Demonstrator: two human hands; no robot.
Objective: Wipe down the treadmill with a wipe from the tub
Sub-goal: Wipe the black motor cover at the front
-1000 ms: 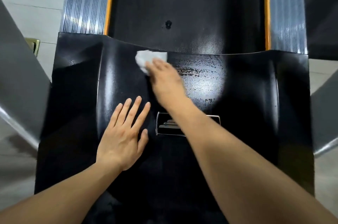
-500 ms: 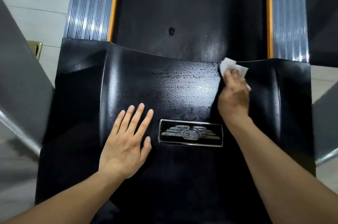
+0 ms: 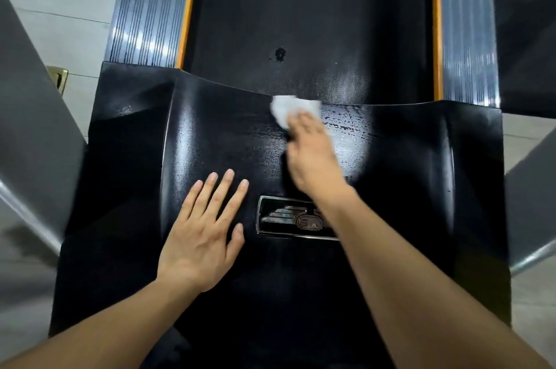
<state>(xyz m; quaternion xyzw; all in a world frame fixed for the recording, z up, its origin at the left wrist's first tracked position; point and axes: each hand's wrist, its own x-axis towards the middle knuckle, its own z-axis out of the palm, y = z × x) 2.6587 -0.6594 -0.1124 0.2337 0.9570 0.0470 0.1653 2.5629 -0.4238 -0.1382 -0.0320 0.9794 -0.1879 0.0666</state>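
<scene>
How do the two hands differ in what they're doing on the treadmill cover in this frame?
The left hand lies flat with fingers spread and holds nothing; the right hand presses a white wipe against the black cover. The left hand sits nearer the camera beside the metal badge; the right hand reaches the cover's far edge. Both touch the cover.

The glossy black treadmill cover (image 3: 126, 188) carries both hands. The left hand (image 3: 201, 236) lies flat on it, fingers spread. Beyond it, the right hand (image 3: 313, 155) presses a white wipe (image 3: 285, 109) against the cover's far edge. A metal badge (image 3: 288, 218) sits between the hands.
</scene>
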